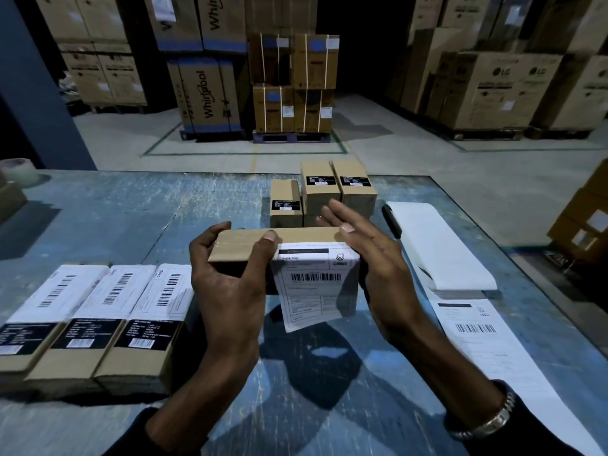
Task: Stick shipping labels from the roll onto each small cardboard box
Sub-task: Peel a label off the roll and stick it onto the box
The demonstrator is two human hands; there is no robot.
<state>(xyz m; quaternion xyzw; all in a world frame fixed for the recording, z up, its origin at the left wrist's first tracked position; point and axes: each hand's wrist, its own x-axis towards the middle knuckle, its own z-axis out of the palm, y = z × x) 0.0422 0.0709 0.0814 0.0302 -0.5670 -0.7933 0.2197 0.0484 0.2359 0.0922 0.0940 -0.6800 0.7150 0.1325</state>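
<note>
Gripping a small cardboard box (243,246) above the tabletop (131,222), the left hand (227,284) wraps its fingers over the far edge and sets its thumb on the near top edge. A shipping label (316,281) lies over the right end of that box, its top part on the box and its lower part hanging free below, slightly curled. The right hand (371,258) stands at the box's right end with fingers straight and relaxed, palm turned toward the label; whether it touches the label or box I cannot tell.

Left of the hands, three labelled boxes (98,324) lie side by side, touching one another, each with a white label over its far half and a black sticker nearer the camera. Beyond the hands, a cluster of unlabelled boxes (320,189) stands upright near the far edge, each showing only a small black sticker.

To the right lies the label roll (441,248), a white strip (483,343) running from it toward the camera with a printed barcode. A black pen (391,222) lies just beside the roll's left edge. A metal bracelet (493,419) sits on the right wrist. A roll of tape (18,171) rests at the far left corner. Large stacked cartons (292,83) fill the warehouse floor behind.
</note>
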